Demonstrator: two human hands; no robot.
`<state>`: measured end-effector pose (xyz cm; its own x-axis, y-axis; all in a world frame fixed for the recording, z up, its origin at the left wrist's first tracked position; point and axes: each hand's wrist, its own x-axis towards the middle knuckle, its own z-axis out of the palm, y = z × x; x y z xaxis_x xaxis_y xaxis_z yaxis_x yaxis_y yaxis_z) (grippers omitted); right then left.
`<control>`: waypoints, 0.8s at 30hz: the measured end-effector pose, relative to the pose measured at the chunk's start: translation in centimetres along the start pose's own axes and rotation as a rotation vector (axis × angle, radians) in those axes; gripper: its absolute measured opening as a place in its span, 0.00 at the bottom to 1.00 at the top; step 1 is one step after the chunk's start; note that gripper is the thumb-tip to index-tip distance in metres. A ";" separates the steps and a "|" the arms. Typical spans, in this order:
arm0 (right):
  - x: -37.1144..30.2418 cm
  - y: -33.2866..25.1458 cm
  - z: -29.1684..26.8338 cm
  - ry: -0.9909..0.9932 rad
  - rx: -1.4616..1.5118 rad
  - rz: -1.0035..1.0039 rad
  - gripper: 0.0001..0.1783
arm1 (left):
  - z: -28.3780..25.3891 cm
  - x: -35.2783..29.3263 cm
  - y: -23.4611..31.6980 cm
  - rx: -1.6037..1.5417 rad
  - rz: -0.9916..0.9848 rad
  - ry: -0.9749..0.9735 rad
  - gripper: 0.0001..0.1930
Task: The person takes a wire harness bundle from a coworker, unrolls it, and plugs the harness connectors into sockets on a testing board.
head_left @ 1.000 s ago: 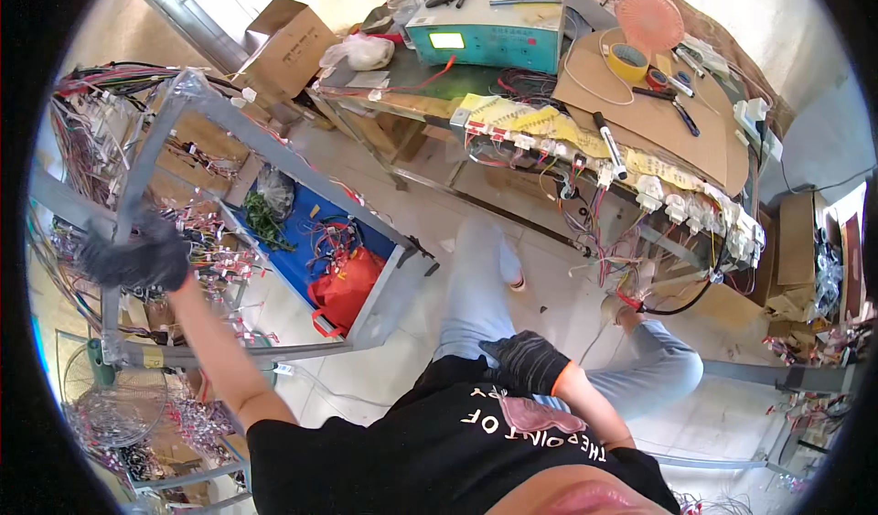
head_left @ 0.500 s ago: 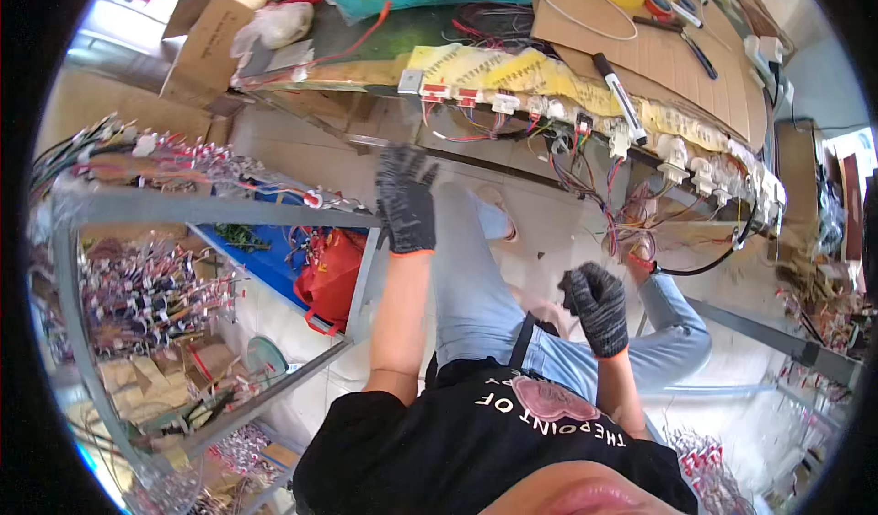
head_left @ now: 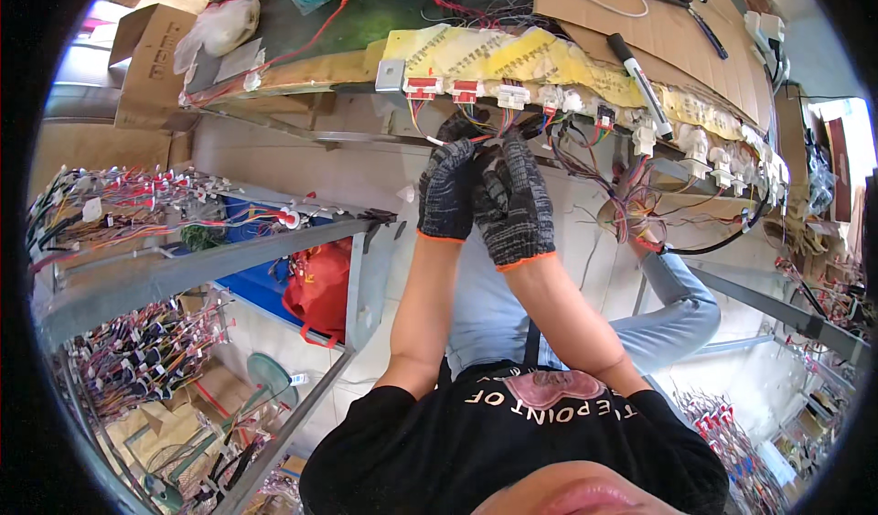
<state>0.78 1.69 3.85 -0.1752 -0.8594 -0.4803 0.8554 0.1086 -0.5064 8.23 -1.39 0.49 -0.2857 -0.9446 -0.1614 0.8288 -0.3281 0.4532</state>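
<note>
Both of my hands wear dark grey knitted gloves with orange cuffs and meet at the front edge of the workbench. My left hand (head_left: 446, 193) is closed on a bundle of thin coloured wires (head_left: 482, 138) below the white and red connectors. Beside it, almost touching, my right hand (head_left: 518, 206) has its fingers closed around the same bundle. The fingertips are partly hidden among the wires. Just above are a red-and-white connector (head_left: 465, 91) and a white connector (head_left: 513, 97), fixed along the bench edge under yellow labels (head_left: 476, 53).
A black-and-white marker (head_left: 640, 85) lies on the cardboard (head_left: 677, 48) at the right. More wires (head_left: 631, 204) hang from connectors there. At the left stands a metal rack (head_left: 183, 263) full of wire harnesses, with a red bag (head_left: 317, 286) beside it. A cardboard box (head_left: 151, 62) stands far left.
Both hands have moved up to the bench edge and come together at the wires. The right hand came from near my lap, and the left was open beside the rack.
</note>
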 end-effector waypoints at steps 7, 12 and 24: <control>1.6 0.9 1.2 0.096 0.184 0.073 0.14 | -0.1 2.1 0.4 -0.075 -0.099 0.082 0.16; 1.9 0.7 1.6 0.096 0.163 0.076 0.15 | -1.2 3.0 0.2 0.165 -0.016 0.149 0.09; 2.3 0.1 2.6 0.225 0.114 0.120 0.15 | -1.3 3.6 0.8 -0.042 -0.123 0.113 0.10</control>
<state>1.76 -1.54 4.57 -0.1624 -0.7099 -0.6853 0.9237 0.1349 -0.3586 8.42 -5.07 -0.87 -0.3321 -0.8902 -0.3118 0.8110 -0.4383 0.3875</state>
